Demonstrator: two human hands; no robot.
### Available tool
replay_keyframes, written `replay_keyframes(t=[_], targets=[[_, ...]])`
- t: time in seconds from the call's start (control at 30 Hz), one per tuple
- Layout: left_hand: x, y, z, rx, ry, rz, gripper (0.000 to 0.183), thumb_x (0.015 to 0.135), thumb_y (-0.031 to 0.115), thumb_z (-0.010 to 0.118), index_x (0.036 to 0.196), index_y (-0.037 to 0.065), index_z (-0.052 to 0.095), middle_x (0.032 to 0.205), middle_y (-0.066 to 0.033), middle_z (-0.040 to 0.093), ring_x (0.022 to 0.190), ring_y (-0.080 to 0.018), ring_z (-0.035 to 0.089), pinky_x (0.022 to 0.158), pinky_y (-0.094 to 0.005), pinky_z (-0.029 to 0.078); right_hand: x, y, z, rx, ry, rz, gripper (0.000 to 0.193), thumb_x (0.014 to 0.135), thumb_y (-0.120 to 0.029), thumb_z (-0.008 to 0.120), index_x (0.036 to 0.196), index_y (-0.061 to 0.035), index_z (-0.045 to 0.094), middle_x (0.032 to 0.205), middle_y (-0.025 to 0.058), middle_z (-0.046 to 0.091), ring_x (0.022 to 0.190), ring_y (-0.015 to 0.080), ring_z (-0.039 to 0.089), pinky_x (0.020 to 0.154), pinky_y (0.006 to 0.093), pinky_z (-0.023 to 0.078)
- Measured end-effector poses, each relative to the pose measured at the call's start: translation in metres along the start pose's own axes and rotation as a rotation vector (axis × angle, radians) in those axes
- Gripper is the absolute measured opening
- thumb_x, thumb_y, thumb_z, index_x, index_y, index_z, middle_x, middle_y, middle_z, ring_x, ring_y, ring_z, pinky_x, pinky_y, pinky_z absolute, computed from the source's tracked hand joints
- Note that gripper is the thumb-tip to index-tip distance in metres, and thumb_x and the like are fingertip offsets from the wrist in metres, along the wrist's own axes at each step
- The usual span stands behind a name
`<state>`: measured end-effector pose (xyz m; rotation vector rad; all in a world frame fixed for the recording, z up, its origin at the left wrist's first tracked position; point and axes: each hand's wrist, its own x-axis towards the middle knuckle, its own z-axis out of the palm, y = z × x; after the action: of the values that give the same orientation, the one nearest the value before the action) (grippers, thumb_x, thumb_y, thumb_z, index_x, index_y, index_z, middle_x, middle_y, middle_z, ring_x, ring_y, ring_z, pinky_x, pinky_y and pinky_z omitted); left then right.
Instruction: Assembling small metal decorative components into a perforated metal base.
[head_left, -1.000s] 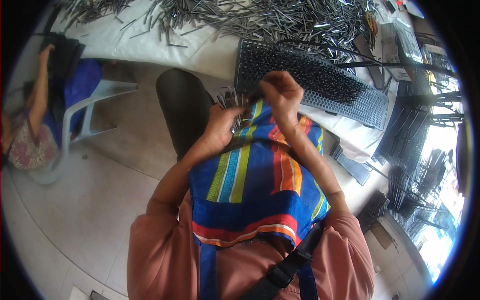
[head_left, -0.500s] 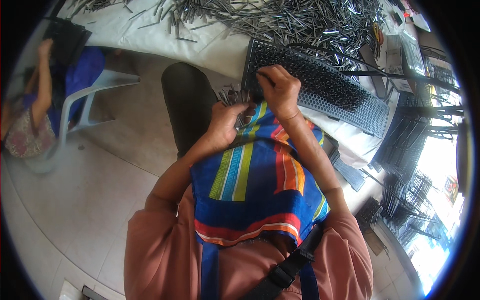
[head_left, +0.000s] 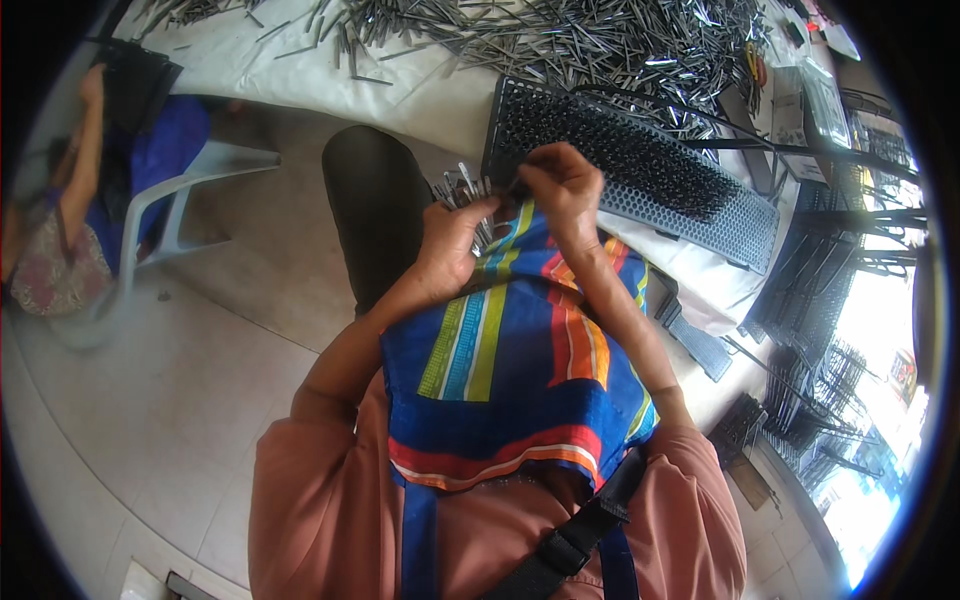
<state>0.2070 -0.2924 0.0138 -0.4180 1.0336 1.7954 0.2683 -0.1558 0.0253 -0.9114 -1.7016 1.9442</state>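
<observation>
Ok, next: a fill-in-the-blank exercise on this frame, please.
The bundle of thin strips is in the person's ____ hand.
The table covering under the loose strips is ____.
Of the pale chair and the perforated tray, the one nearer the right hand is the ____.
The striped apron is mainly ____.
Missing words: left; white; perforated tray; blue.

Fierce white light, in from the right, and there's the glare, burning out the background beside the black racks (head_left: 808,395)! Glints all over the metal strips (head_left: 640,50); dull shade under the worktop (head_left: 270,75). Left, the plastic chair (head_left: 190,160) sits hazy, floor (head_left: 230,400) joints bow, black swallows the corners.
</observation>
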Motion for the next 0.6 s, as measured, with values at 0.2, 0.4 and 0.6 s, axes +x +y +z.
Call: replay_keyframes(t=[0.2,0.4,0.6], targets=[[-0.002,0.001,0.0,0.121,0.053,0.021,0.018,0.084,-0.002,0.059,0.101,0.0,0.065,0.089,-0.0112,0.069,0.074,-0.0179,0.065,0.06,-0.0287,0.049,0.011,-0.007,-0.002,-0.365,0.181,-0.354,0.008,0.078,0.0,0.068,0.085,-0.0017,0.062,0.069,0.0027,0.063,0.06,0.005,0.056,0.055,0.0216,0.044],[0.0,0.001,0.0,0.087,0.051,0.019,0.014,0.079,-0.002,0.062,0.092,-0.003,0.067,0.082,-0.0117,0.069,0.068,-0.0181,0.065,0.055,-0.0278,0.047,0.01,-0.011,0.001,-0.5,0.114,-0.487,0.01,0.077,0.0,0.068,0.085,-0.004,0.063,0.072,0.0087,0.062,0.058,0.0146,0.06,0.054,0.0258,0.046],[0.003,-0.001,-0.005,0.056,-0.027,-0.019,0.019,0.083,-0.002,0.059,0.101,-0.003,0.065,0.088,-0.0112,0.069,0.074,-0.0173,0.064,0.058,-0.0265,0.046,0.011,-0.003,-0.002,-0.76,0.045,-0.608,0.012,0.075,-0.006,0.069,0.087,-0.0058,0.066,0.082,0.0101,0.064,0.066,0.0265,0.065,0.057,0.0325,0.051]])
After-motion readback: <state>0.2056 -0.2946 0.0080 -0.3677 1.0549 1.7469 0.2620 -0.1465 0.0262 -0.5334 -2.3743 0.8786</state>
